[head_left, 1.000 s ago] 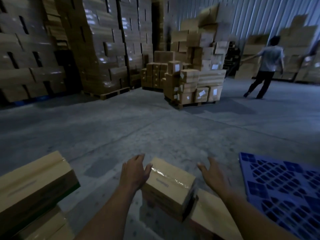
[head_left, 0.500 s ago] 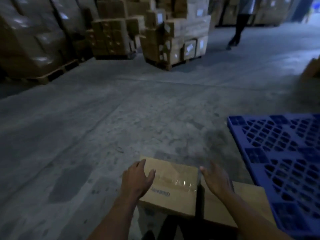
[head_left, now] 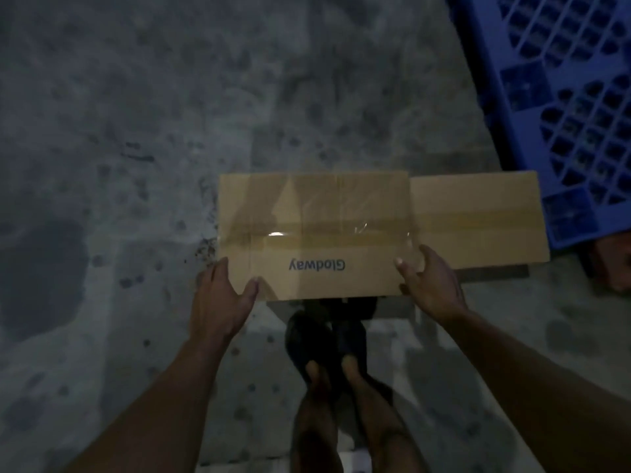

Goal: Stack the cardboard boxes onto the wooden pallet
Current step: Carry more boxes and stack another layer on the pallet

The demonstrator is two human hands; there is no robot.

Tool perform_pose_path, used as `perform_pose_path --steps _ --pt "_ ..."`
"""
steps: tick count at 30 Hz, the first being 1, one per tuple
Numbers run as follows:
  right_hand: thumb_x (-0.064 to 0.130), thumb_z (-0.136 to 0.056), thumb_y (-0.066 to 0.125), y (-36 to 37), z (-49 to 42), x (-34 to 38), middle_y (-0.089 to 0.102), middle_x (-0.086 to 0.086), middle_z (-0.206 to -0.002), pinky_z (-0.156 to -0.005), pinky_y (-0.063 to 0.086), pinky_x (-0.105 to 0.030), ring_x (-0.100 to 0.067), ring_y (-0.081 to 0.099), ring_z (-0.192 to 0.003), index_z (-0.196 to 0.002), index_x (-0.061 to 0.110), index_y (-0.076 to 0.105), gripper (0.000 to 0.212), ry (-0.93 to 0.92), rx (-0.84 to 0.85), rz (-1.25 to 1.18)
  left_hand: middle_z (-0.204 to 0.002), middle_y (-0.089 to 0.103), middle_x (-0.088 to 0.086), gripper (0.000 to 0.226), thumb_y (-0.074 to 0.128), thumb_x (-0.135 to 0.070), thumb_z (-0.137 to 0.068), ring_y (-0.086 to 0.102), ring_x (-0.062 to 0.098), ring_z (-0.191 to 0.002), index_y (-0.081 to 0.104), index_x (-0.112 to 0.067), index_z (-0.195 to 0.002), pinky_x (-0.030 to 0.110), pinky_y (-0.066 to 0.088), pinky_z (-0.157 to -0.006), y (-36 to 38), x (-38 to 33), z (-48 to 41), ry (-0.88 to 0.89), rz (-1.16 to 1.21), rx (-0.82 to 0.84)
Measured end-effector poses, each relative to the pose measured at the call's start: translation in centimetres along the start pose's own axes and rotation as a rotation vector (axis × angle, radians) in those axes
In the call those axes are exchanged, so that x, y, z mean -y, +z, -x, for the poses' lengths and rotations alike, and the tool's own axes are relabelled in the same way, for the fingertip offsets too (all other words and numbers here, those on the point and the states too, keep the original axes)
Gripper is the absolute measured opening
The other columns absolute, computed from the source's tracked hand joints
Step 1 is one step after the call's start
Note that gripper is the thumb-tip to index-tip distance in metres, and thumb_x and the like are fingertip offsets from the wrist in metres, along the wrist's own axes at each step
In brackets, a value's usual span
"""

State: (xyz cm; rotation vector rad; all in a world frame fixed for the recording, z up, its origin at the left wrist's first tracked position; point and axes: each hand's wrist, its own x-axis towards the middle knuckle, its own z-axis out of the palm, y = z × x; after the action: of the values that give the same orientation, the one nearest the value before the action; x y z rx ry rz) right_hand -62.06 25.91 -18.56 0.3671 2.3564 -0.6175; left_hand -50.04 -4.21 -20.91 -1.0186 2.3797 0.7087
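Where the concrete floor (head_left: pixel 136 114) meets the blue pallet (head_left: pixel 563 97) at upper right, the printed box (head_left: pixel 314 206) and the plain box (head_left: pixel 478 216) sit side by side. Left hand (head_left: pixel 218 302) and right hand (head_left: pixel 430 285) clasp the printed box's near corners, thumbs on top, with the box between them.

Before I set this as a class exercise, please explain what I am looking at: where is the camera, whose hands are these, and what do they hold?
There is no machine here. A person wears a camera on the head, so this single picture looks straight down at their own arms and feet. The left hand and right hand grip the near corners of a taped cardboard box printed Glodway. A second box lies beside it on the right, lower down. A blue pallet sits at the upper right on the concrete floor.
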Motion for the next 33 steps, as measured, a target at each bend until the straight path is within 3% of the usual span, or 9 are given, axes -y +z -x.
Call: perform_pose_path --steps 2,7,10,14,16,20,23,25,33 --pt "0.076 -0.083 0.051 2.4 -3.1 -2.2 0.051 -0.01 -0.148 -0.1 0.051 -0.053 -0.032 0.058 -0.125 -0.151 0.018 0.035 0.09 0.039 0.019 0.002 -0.151 0.042 0.021 0.078 0.068 -0.043 -0.089 0.038 0.036 -0.139 0.039 -0.001 -0.148 0.045 0.034 -0.112 2.5 1.5 -2.7 -0.034 0.018 -0.006" --pt "0.056 -0.086 0.065 6.6 -8.5 -5.3 0.057 -0.011 -0.135 -0.094 0.051 -0.045 -0.034 0.057 -0.12 -0.141 0.015 0.041 0.072 0.101 -0.03 -0.012 -0.132 0.051 0.024 0.082 0.082 -0.049 -0.073 0.047 0.042 -0.124 0.049 0.001 -0.129 0.051 0.044 -0.1 7.4 5.0 -8.1 -0.13 0.057 -0.015" --pt "0.057 -0.081 0.071 8.3 -10.4 -7.0 0.056 -0.016 -0.135 -0.096 0.05 -0.048 -0.038 0.056 -0.12 -0.136 0.012 0.038 0.079 0.191 -0.058 -0.077 -0.14 0.052 0.019 0.101 0.086 -0.056 -0.064 0.051 0.039 -0.126 0.042 -0.007 -0.14 0.052 0.046 -0.101 8.6 6.2 -9.6 -0.188 0.18 -0.015" --pt "0.068 -0.075 0.07 8.7 -10.6 -8.4 0.063 -0.009 -0.125 -0.094 0.053 -0.048 -0.031 0.061 -0.111 -0.133 0.015 0.05 0.081 0.232 -0.008 -0.188 -0.108 0.072 0.006 0.097 0.079 -0.082 -0.05 0.069 0.028 -0.097 0.064 -0.013 -0.117 0.047 0.058 -0.083 9.3 8.6 -10.5 -0.223 0.326 0.059" --pt "0.06 -0.08 0.073 7.7 -9.9 -8.3 0.063 -0.007 -0.123 -0.094 0.054 -0.046 -0.028 0.062 -0.109 -0.132 0.013 0.052 0.074 0.205 -0.018 -0.243 -0.103 0.073 0.004 0.082 0.082 -0.072 -0.057 0.07 0.025 -0.093 0.068 -0.013 -0.112 0.043 0.058 -0.081 8.4 8.1 -9.8 -0.212 0.403 0.051" --pt "0.046 -0.086 0.072 2.6 -8.0 -5.6 0.064 -0.002 -0.12 -0.095 0.054 -0.05 -0.024 0.062 -0.11 -0.133 0.013 0.053 0.061 0.105 0.038 -0.426 -0.106 0.071 0.009 0.05 0.082 -0.034 -0.079 0.066 0.027 -0.081 0.064 -0.014 -0.121 0.029 0.046 -0.062 3.9 4.8 -7.8 -0.236 0.637 0.047" --pt "0.052 -0.078 0.072 -2.6 -5.5 -2.2 0.064 -0.005 -0.122 -0.086 0.058 -0.052 -0.028 0.065 -0.107 -0.132 0.02 0.056 0.065 0.054 0.062 -0.539 -0.119 0.065 0.008 0.09 0.081 -0.042 -0.077 0.056 0.03 -0.08 0.036 -0.02 -0.151 0.039 0.044 -0.062 -0.5 3.2 -5.8 -0.279 0.805 0.101" --pt "0.055 -0.076 0.069 -6.1 -3.3 -0.1 0.065 -0.005 -0.12 -0.076 0.059 -0.045 -0.028 0.066 -0.103 -0.132 0.023 0.058 0.066 0.009 0.066 -0.559 -0.126 0.066 0.005 0.108 0.088 -0.051 -0.058 0.061 0.035 -0.093 0.038 -0.025 -0.15 0.045 0.049 -0.059 -3.6 2.2 -3.5 -0.299 0.857 0.146" --pt "0.036 -0.083 0.078 -18.3 7.5 7.9 0.061 -0.002 -0.115 -0.091 0.056 -0.051 -0.027 0.062 -0.107 -0.141 0.023 0.05 0.066 -0.153 0.047 -0.609 -0.122 0.067 0.005 0.054 0.079 -0.027 -0.083 0.064 0.036 -0.103 0.057 -0.036 -0.131 0.036 0.049 -0.053 -17.7 -3.2 10.0 -0.149 0.957 -0.063"
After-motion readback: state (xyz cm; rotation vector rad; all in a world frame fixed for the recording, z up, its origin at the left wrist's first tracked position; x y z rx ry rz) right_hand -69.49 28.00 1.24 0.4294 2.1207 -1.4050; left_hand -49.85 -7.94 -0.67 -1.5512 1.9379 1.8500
